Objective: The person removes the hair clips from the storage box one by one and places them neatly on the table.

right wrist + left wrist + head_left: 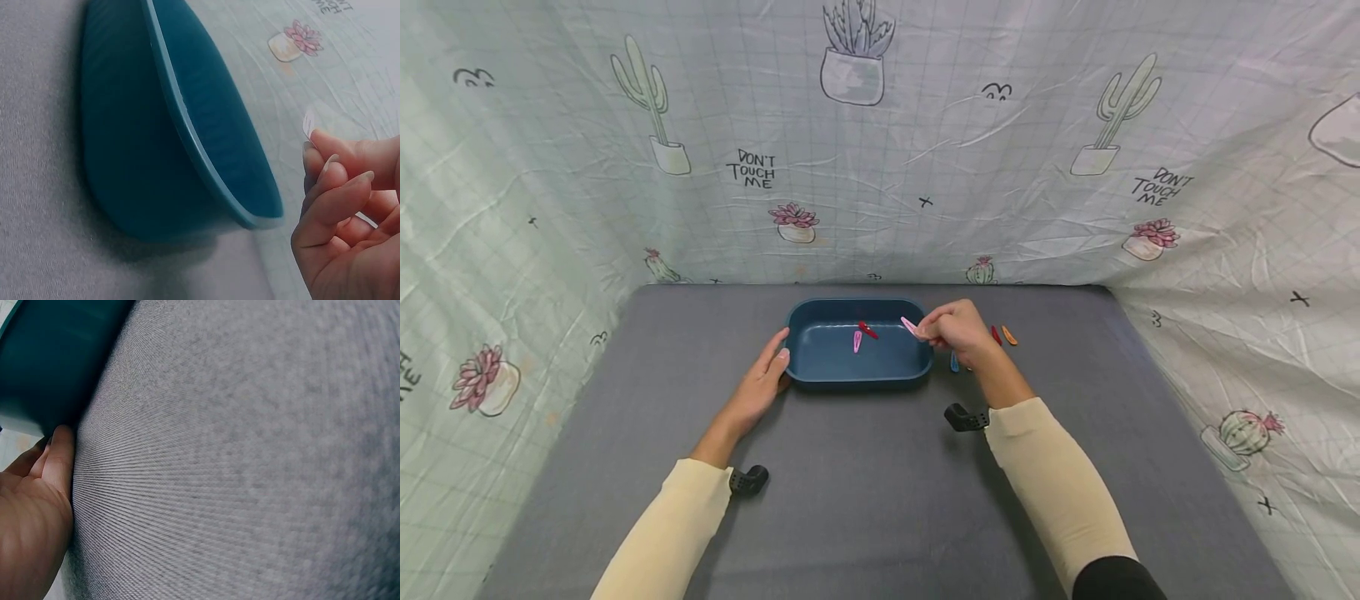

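A blue, rounded rectangular tray (820, 362) sits on the grey table, with a pink snap hair clip (857, 342) and a red hair clip (868, 331) lying inside. My left hand (756, 396) rests its fairly straight fingers against the tray's left end; in the left wrist view its thumb (60, 459) is at the tray's lower edge. Over the tray's right rim, my right hand (958, 327) pinches another pink hair clip (908, 324) between thumb and fingertips. That clip's tip (308, 122) sticks out past the fingers in the right wrist view.
Right of the tray, partly behind my right hand, lie a blue hair clip (954, 362), a red one (996, 335) and an orange one (1010, 336). A cactus-print cloth (880, 208) hangs behind and beside the grey table (850, 483).
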`<state>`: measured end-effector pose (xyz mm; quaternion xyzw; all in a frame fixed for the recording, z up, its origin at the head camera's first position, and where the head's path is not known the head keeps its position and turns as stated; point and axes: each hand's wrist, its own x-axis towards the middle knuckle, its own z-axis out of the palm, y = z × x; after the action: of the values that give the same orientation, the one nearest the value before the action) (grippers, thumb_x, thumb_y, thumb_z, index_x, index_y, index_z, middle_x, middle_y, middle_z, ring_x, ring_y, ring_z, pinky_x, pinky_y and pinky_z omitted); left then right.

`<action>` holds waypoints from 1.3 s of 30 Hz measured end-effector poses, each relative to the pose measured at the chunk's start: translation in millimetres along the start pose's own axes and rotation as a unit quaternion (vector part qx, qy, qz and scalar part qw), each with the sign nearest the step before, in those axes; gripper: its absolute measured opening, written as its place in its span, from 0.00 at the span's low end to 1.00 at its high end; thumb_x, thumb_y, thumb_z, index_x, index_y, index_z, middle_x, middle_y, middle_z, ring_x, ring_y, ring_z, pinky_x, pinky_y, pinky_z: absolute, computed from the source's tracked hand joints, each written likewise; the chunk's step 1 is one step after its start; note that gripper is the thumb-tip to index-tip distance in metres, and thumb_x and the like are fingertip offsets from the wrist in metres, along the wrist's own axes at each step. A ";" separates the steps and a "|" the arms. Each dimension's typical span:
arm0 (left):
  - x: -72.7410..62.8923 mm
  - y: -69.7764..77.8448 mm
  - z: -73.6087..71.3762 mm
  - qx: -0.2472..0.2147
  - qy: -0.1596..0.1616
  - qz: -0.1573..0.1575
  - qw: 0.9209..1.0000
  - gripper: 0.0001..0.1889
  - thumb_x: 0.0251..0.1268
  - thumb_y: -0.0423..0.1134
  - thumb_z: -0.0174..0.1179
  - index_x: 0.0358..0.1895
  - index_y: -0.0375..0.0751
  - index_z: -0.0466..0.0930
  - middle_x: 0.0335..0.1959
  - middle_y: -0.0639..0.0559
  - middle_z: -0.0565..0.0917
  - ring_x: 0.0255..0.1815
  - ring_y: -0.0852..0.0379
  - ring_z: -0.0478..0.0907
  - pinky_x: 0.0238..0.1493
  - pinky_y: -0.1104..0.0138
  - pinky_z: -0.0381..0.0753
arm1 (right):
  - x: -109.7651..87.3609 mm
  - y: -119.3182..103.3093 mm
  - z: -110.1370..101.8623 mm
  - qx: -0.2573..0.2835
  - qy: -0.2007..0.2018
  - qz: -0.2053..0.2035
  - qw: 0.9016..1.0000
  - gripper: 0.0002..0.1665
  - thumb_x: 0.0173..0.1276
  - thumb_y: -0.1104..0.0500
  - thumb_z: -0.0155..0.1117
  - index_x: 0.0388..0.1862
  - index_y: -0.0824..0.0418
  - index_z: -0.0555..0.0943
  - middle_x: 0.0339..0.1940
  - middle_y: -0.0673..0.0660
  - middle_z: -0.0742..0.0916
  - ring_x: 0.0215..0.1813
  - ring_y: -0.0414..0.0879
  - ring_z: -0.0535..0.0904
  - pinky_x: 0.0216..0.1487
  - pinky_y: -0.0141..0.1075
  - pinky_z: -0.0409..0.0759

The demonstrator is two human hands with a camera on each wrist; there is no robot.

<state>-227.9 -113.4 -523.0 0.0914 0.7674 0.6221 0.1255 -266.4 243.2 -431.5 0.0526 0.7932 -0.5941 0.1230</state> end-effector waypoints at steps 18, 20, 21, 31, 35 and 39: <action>-0.2 -0.7 0.4 0.001 0.002 -0.004 1.000 0.31 0.89 0.54 0.36 0.87 0.59 0.41 0.89 0.45 0.39 0.88 0.41 0.43 0.82 0.40 0.56 | -0.8 8.5 -19.2 0.019 0.011 0.009 1.000 0.05 0.67 0.72 0.66 0.36 0.74 0.87 0.19 0.49 0.83 0.23 0.39 0.76 0.27 0.29 0.80; -0.5 0.0 0.0 0.007 0.001 -0.001 1.000 0.31 0.89 0.54 0.35 0.87 0.58 0.40 0.89 0.44 0.39 0.88 0.40 0.43 0.82 0.39 0.56 | -0.9 9.4 -21.3 0.026 0.011 0.014 1.000 0.05 0.67 0.72 0.66 0.35 0.73 0.87 0.20 0.50 0.84 0.23 0.40 0.77 0.27 0.28 0.79; -0.5 0.2 0.1 0.006 0.001 -0.002 1.000 0.31 0.89 0.54 0.35 0.87 0.58 0.41 0.89 0.44 0.39 0.88 0.41 0.43 0.82 0.39 0.56 | -0.6 10.2 -22.4 0.029 0.012 0.016 0.999 0.05 0.67 0.73 0.65 0.34 0.72 0.87 0.21 0.50 0.84 0.23 0.40 0.77 0.27 0.29 0.80; -0.2 -0.2 -0.8 0.004 -0.002 0.002 1.000 0.32 0.88 0.55 0.36 0.87 0.61 0.41 0.89 0.46 0.38 0.88 0.41 0.42 0.82 0.39 0.55 | -2.7 15.5 -36.3 0.016 0.034 0.017 0.999 0.07 0.67 0.73 0.64 0.32 0.70 0.87 0.19 0.49 0.83 0.24 0.41 0.77 0.25 0.28 0.76; -0.7 -0.6 -0.1 0.000 -0.002 0.002 1.000 0.31 0.88 0.56 0.36 0.87 0.61 0.41 0.89 0.46 0.38 0.88 0.41 0.43 0.82 0.40 0.56 | -3.8 18.1 -42.4 0.025 0.040 0.021 0.999 0.06 0.68 0.73 0.64 0.33 0.71 0.87 0.19 0.50 0.83 0.22 0.40 0.76 0.25 0.29 0.76; -1.1 0.1 0.6 -0.001 -0.001 0.002 1.000 0.32 0.88 0.55 0.36 0.87 0.59 0.41 0.89 0.46 0.39 0.88 0.42 0.44 0.82 0.41 0.57 | -4.4 19.9 -48.0 0.040 0.045 0.032 0.998 0.04 0.67 0.73 0.67 0.32 0.70 0.87 0.19 0.50 0.84 0.21 0.40 0.75 0.24 0.29 0.76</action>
<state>-226.7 -113.1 -523.0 0.0933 0.7663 0.6234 0.1248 -264.0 295.1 -436.3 0.1094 0.7715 -0.6181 0.1039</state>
